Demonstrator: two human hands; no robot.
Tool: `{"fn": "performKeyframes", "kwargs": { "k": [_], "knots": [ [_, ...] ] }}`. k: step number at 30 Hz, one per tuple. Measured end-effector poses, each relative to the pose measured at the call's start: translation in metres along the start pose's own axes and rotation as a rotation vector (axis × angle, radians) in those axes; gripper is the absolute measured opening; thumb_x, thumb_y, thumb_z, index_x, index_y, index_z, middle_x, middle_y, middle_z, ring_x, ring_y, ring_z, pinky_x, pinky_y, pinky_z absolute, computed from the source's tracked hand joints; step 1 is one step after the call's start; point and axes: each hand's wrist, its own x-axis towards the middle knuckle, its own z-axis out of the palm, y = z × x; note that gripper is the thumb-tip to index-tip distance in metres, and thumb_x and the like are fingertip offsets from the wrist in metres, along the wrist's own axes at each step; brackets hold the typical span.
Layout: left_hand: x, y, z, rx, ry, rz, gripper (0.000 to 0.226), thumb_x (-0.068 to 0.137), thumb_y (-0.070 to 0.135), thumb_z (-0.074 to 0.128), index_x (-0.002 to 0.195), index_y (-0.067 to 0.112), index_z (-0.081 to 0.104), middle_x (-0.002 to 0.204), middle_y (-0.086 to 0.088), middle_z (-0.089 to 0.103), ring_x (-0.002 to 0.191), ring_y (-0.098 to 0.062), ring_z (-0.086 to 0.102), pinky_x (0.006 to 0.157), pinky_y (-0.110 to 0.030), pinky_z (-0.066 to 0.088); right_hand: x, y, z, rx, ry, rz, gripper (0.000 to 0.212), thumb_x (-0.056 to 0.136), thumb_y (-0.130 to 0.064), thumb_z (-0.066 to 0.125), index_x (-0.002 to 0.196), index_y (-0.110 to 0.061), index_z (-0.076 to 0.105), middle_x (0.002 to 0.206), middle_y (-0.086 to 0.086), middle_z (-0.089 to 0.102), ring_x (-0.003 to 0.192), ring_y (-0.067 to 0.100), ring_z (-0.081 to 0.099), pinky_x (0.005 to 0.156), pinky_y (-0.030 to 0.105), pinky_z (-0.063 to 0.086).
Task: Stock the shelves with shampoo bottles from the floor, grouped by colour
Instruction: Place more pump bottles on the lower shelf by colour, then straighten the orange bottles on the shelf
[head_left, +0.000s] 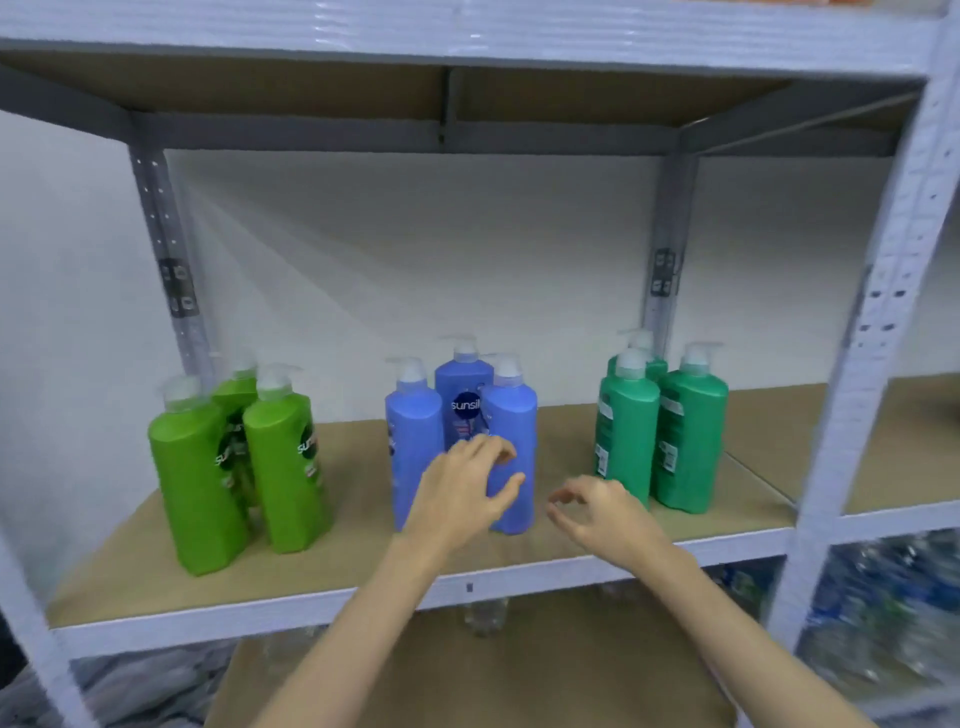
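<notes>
Head view, one shelf bay of a grey metal rack, contents listed left to right. Shelf board (363, 566): brown, grey front rail, white wall behind. Lime green bottles (197, 478): three pump bottles at the left end, two in front and one behind between them, standing close together, the front pair leaning slightly in this wide-angle picture. Blue bottles (413, 436): three pump bottles at mid shelf, two in front, one behind showing a dark round "sunsilk" label; this group stands well apart from the groups on either side. Left hand (462, 493): reaching in over the front rail, in front of the blue group, fingers (493, 449) loosely spread and laid on or just off the front right blue bottle (511, 415), thumb toward its lower body; released, not wrapped round it. Right hand (602, 512): over the shelf board between the blue group and the group to its right, fingers loosely curled, thumb and forefinger near each other, grasping nothing. Teal green bottles (691, 441): three pump bottles at the right end, two in front with back labels facing out, one behind. Lower level: a brown board (519, 670) under the forearms, blurred clear plastic bottles (883, 597) at far right.
</notes>
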Motion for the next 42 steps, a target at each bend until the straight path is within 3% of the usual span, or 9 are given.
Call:
{"fn": "performKeyframes", "kwargs": {
  "k": [3,6,10,15,22,29,33,37,42],
  "knots": [
    [0.040,0.018,0.003,0.055,0.055,0.139,0.023,0.083,0.038,0.049,0.092,0.019,0.059,0.086,0.006,0.064,0.077,-0.015,0.061,0.062,-0.020,0.042,0.017,0.017,-0.037,-0.089,-0.005,0.039,0.026,0.086,-0.040,0.056,0.102,-0.022,0.065,0.107,-0.002,0.067,0.103,0.021,0.060,0.081,0.031,0.047],
    [0.077,0.032,-0.010,0.060,0.058,0.166,0.020,0.081,0.040,0.046,0.089,0.024,0.055,0.080,0.008,0.063,0.071,-0.013,0.062,0.061,-0.023,0.046,0.032,0.019,-0.080,-0.085,0.025,0.068,0.025,0.086,-0.039,0.056,0.103,-0.023,0.065,0.108,-0.006,0.067,0.102,0.017,0.060,0.081,0.030,0.048],
    [0.130,0.059,-0.055,0.097,-0.157,0.086,0.046,0.079,0.050,0.032,0.103,0.020,0.057,0.099,0.004,0.064,0.093,-0.018,0.060,0.076,-0.032,0.051,0.051,-0.003,-0.145,-0.074,0.046,0.083,0.026,0.087,-0.038,0.056,0.105,-0.021,0.065,0.109,-0.005,0.066,0.105,0.016,0.059,0.083,0.028,0.045],
    [0.183,0.082,-0.123,0.171,-0.412,-0.066,0.034,0.089,0.037,0.050,0.118,0.019,0.050,0.119,0.002,0.058,0.114,-0.019,0.052,0.091,-0.030,0.040,0.056,-0.048,-0.247,-0.120,-0.079,0.138,0.034,0.091,-0.038,0.051,0.114,-0.015,0.060,0.116,0.002,0.062,0.110,0.019,0.055,0.086,0.027,0.041],
    [0.248,0.150,-0.233,0.041,-0.599,-0.230,0.032,0.087,0.026,0.054,0.117,0.013,0.053,0.105,-0.003,0.061,0.108,-0.024,0.056,0.086,-0.029,0.041,0.043,-0.112,-0.387,-0.145,-0.244,0.210,0.036,0.089,-0.037,0.055,0.117,-0.015,0.059,0.123,0.007,0.058,0.116,0.024,0.052,0.093,0.032,0.043],
    [0.304,0.219,-0.299,0.025,-0.572,-0.148,0.040,0.088,0.031,0.056,0.123,0.017,0.046,0.113,-0.005,0.059,0.107,-0.025,0.054,0.087,-0.037,0.045,0.048,-0.133,-0.476,-0.070,-0.247,0.281,0.042,0.085,-0.037,0.061,0.121,-0.016,0.053,0.123,0.009,0.055,0.112,0.026,0.053,0.086,0.031,0.042],
    [0.324,0.244,-0.288,-0.018,-0.591,-0.126,0.044,0.088,0.033,0.057,0.126,0.015,0.043,0.118,-0.007,0.055,0.108,-0.025,0.052,0.086,-0.035,0.044,0.061,-0.117,-0.503,-0.010,-0.206,0.294,0.040,0.086,-0.032,0.060,0.120,-0.014,0.053,0.118,0.013,0.057,0.093,0.023,0.055,0.066,0.023,0.041],
    [0.353,0.262,-0.262,-0.076,-0.513,-0.126,0.045,0.088,0.032,0.057,0.126,0.013,0.043,0.123,-0.007,0.052,0.114,-0.024,0.049,0.092,-0.034,0.043,0.075,-0.091,-0.521,-0.014,-0.095,0.284,0.045,0.088,-0.034,0.058,0.128,-0.015,0.049,0.123,0.010,0.055,0.111,0.025,0.053,0.087,0.033,0.043],
    [0.394,0.282,-0.233,-0.263,-0.303,-0.208,0.041,0.089,0.027,0.056,0.127,0.019,0.041,0.129,-0.003,0.045,0.117,-0.020,0.046,0.098,-0.036,0.042,0.100,-0.050,-0.546,0.126,0.143,0.286,0.043,0.087,-0.023,0.058,0.127,-0.012,0.046,0.121,0.013,0.056,0.112,0.031,0.053,0.090,0.037,0.046]
  ]
}}
